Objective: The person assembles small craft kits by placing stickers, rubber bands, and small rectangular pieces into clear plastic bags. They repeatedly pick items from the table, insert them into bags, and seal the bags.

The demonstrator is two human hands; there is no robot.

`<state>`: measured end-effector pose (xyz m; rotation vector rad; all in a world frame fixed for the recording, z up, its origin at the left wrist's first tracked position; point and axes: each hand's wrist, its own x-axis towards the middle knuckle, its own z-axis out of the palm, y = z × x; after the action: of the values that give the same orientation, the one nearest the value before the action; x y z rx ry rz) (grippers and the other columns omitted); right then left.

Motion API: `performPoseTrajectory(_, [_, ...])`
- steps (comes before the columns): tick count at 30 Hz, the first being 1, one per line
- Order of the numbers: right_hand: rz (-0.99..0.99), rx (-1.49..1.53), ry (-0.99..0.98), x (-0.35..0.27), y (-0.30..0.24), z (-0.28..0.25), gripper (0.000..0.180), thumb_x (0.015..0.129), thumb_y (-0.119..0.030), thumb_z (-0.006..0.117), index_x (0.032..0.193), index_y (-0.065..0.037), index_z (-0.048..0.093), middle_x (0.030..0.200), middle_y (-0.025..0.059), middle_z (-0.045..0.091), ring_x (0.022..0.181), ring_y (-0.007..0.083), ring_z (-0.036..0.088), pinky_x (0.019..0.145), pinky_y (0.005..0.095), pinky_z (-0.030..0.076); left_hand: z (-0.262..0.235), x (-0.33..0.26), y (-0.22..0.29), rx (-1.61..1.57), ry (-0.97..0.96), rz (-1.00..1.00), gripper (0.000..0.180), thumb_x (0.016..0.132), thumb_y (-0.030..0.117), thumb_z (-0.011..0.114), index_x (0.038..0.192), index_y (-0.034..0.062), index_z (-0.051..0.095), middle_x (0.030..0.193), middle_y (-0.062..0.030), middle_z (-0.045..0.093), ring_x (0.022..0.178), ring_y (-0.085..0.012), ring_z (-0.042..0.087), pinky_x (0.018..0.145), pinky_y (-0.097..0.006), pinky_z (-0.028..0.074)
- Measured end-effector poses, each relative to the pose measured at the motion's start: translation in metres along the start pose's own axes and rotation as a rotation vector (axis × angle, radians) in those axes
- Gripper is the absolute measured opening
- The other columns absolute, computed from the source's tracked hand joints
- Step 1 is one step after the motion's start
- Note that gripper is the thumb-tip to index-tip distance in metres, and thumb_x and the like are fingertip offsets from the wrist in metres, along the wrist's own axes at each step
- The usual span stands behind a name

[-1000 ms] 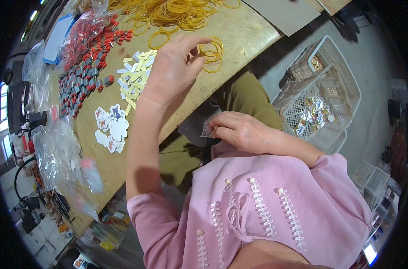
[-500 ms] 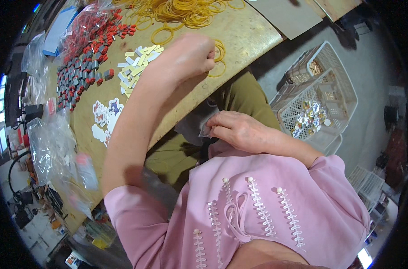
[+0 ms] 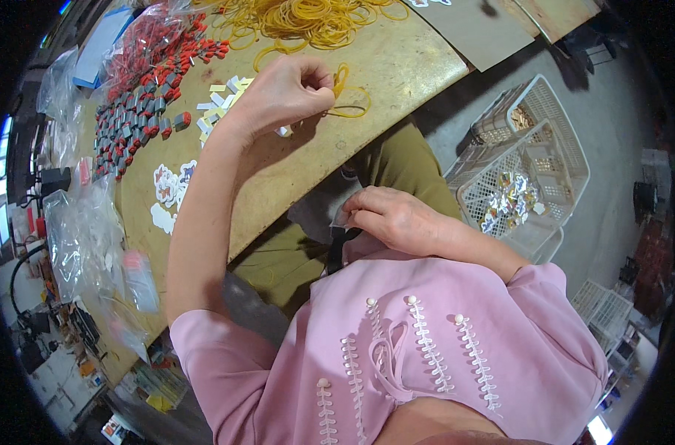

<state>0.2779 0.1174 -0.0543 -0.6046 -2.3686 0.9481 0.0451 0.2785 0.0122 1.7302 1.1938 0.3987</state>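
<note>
My left hand (image 3: 289, 96) is over the table with thumb and fingertips pinched together on a yellow rubber band (image 3: 350, 113). Part of the band trails in loops on the tabletop. Low in front of my body, my right hand (image 3: 397, 216) is closed on a small clear plastic bag (image 3: 338, 221), only an edge of which shows. Beneath my left wrist lie small white and pale-yellow strips (image 3: 213, 119), partly hidden by the arm. Beyond that hand spreads a heap of yellow rubber bands (image 3: 308, 21).
Grey-and-red small pieces (image 3: 141, 111) cover the table's left side, near printed paper cutouts (image 3: 170, 185) and clear plastic bags (image 3: 78, 237). A grey board (image 3: 475, 33) overhangs the far edge. White plastic baskets (image 3: 578, 174) with shiny pieces stand on the floor at right.
My left hand has shifted slightly left, and the yellow rubber band has been drawn along with it. My right hand stays almost still with the plastic bag.
</note>
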Motion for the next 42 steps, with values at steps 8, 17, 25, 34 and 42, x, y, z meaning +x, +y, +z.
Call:
performPoseTrajectory(8, [0.007, -0.014, -0.006, 0.003, 0.001, 0.002, 0.042, 0.077, -0.026, 0.087, 0.104, 0.000, 0.068, 0.120, 0.0153, 0.068, 0.112, 0.0364, 0.067, 0.096, 0.0446, 0.057, -0.008, -0.014, -0.006, -0.186, 0.113, -0.018, 0.011, 0.090, 0.009, 0.066, 0.099, 0.0027, 0.065, 0.075, -0.0014, 0.066, 0.066, -0.0070, 0.063, 0.055, -0.025, 0.049])
performPoseTrajectory(17, [0.023, -0.147, 0.102, 0.006, -0.002, -0.005, 0.024, 0.081, -0.012, 0.077, 0.102, -0.003, 0.069, 0.110, 0.0114, 0.068, 0.104, 0.0319, 0.068, 0.088, 0.0416, 0.058, -0.010, -0.045, -0.012, -0.374, 0.230, -0.029, 0.018, 0.102, 0.012, 0.065, 0.118, 0.0027, 0.067, 0.093, -0.0039, 0.073, 0.076, -0.0061, 0.064, 0.064, -0.024, 0.052])
performPoseTrajectory(25, [0.038, -0.127, 0.132, 0.014, -0.007, -0.005, 0.019, 0.082, -0.006, 0.070, 0.101, -0.004, 0.069, 0.104, 0.0110, 0.067, 0.100, 0.0312, 0.068, 0.086, 0.0405, 0.058, -0.012, -0.059, -0.025, -0.830, 0.161, -0.146, 0.023, 0.103, 0.010, 0.069, 0.124, 0.0016, 0.069, 0.097, -0.0030, 0.074, 0.075, -0.0043, 0.064, 0.061, -0.019, 0.052])
performPoseTrajectory(34, [0.017, -0.113, 0.127, 0.015, -0.006, -0.005, 0.020, 0.082, -0.007, 0.070, 0.102, -0.003, 0.069, 0.104, 0.0120, 0.066, 0.100, 0.0321, 0.068, 0.086, 0.0410, 0.058, -0.025, -0.073, -0.032, -0.799, 0.246, -0.187, 0.028, 0.098, 0.007, 0.077, 0.124, -0.0016, 0.069, 0.094, -0.0034, 0.071, 0.076, -0.0068, 0.063, 0.067, -0.020, 0.053])
performPoseTrajectory(42, [0.006, -0.111, 0.198, 0.021, -0.015, -0.009, 0.031, 0.075, 0.002, 0.076, 0.105, -0.002, 0.069, 0.108, 0.0123, 0.066, 0.103, 0.0319, 0.069, 0.082, 0.0396, 0.061, -0.006, -0.107, -0.003, -0.083, 0.539, 0.076, 0.018, 0.096, 0.006, 0.074, 0.113, 0.0026, 0.078, 0.095, 0.0010, 0.077, 0.086, -0.0054, 0.066, 0.079, -0.024, 0.053])
